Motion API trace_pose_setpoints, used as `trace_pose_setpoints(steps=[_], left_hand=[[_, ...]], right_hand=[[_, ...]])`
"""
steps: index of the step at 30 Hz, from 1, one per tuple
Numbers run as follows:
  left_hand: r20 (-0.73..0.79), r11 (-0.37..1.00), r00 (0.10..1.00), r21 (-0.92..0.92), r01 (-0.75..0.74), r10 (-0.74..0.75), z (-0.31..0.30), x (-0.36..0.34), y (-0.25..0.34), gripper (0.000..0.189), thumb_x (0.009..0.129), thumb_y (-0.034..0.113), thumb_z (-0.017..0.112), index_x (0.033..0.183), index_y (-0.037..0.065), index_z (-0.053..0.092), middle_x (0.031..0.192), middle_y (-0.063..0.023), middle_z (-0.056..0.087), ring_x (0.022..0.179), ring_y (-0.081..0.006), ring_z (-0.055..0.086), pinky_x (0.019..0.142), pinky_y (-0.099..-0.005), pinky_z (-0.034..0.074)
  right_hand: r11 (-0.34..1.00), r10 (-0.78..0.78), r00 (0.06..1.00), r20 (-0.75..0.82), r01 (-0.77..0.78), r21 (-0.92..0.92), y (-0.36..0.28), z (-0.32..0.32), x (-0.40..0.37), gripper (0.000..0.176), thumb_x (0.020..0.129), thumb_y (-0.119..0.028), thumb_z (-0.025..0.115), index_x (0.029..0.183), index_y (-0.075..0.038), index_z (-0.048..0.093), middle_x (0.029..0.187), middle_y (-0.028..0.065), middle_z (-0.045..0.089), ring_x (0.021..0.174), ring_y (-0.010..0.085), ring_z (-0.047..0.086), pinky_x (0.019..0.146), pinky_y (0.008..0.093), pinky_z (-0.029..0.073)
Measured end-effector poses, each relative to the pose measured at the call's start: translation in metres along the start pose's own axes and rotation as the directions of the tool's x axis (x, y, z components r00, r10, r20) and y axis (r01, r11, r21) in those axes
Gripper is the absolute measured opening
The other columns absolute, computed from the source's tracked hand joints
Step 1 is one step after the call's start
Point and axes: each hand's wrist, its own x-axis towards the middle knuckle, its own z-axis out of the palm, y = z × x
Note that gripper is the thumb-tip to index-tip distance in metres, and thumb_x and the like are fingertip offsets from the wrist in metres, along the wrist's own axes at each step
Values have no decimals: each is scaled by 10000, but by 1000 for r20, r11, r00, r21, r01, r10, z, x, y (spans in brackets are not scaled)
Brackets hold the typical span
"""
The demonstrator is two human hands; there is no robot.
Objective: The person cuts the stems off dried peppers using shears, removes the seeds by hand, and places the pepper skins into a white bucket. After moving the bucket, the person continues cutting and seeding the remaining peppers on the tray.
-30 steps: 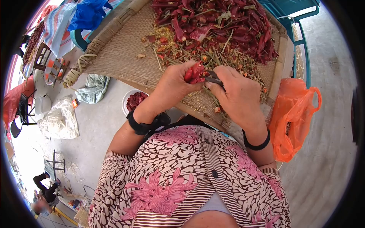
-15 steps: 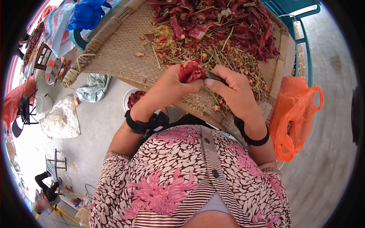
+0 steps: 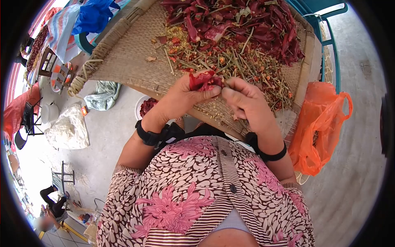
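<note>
In my left hand is a dark red dried pepper, wrapped by the fingers with its torn end facing right. My right hand pinches at that end, fingers curled; what lies between its fingertips is too small to make out. Both hands are over the near edge of a woven tray. Beyond them lies a heap of red pepper pieces, with stems and seeds scattered on its near side.
An orange plastic bag hangs at the tray's right, near a teal chair frame. Below the tray's left side is a white bowl with red pieces. Bags lie on the floor. A person sits at the lower left.
The dark tool in my right hand has gone out of sight, and that hand has turned, with its fingers more curled. My left hand still holds the pepper, barely moved.
</note>
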Motion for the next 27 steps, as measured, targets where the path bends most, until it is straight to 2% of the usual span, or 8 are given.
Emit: trace_pose_setpoints(steps=[3,6,9,12,18,21,24,27], left_hand=[[24,983,998,174,-59,56,-1,1,2,188,910,113,641,1080,41,604,949,33,569,884,-55,531,774,-212,448],[61,979,994,175,-100,91,1,0,7,172,912,93,630,1072,34,605,944,27,559,902,-65,521,800,-229,435],[80,980,988,136,-145,135,2,0,9,158,909,72,624,1059,30,597,930,18,553,885,-70,509,794,-233,428],[110,955,981,237,-181,159,0,1,5,154,888,30,620,1036,23,578,912,12,546,854,-75,496,778,-238,425],[134,803,953,514,-300,270,0,1,2,232,775,-50,636,973,25,541,822,-48,528,774,-160,518,731,-276,426],[134,698,919,613,-371,370,3,0,-1,258,737,-48,658,954,30,540,788,-81,512,736,-212,518,700,-286,426],[148,697,883,561,-446,446,1,3,-10,235,756,-28,670,946,30,546,777,-75,514,709,-199,512,681,-278,420],[82,804,906,434,-407,415,3,0,-14,176,807,2,669,941,28,557,775,-46,522,708,-153,509,679,-264,416]], right_hand=[[770,-282,952,-117,152,-619,2,7,-3,251,916,-282,612,924,-32,596,690,-23,503,603,65,445,558,230,370],[838,-251,961,-115,156,-522,-1,9,-6,269,894,-286,625,959,-26,598,736,8,538,677,91,484,617,265,399],[947,-30,996,-89,0,-322,-5,0,-10,274,889,-286,630,969,-27,594,751,18,544,697,84,490,626,269,402],[849,-205,972,-112,120,-515,-7,4,-8,295,891,-298,622,980,-19,583,739,51,550,682,124,510,627,295,411],[672,-275,954,-123,100,-733,-6,8,-7,317,897,-323,599,927,-10,557,717,117,546,666,209,545,621,354,421],[612,-324,940,-106,123,-781,-1,7,-7,298,914,-308,582,899,-13,546,669,65,536,641,188,551,598,357,414],[928,-140,986,-95,97,-360,4,-1,-5,272,953,-305,531,886,-42,553,655,10,512,544,126,485,502,296,371],[977,-41,998,-41,49,206,1,-13,-8,281,993,-330,469,915,-75,559,670,-32,481,470,59,382,417,216,297]])
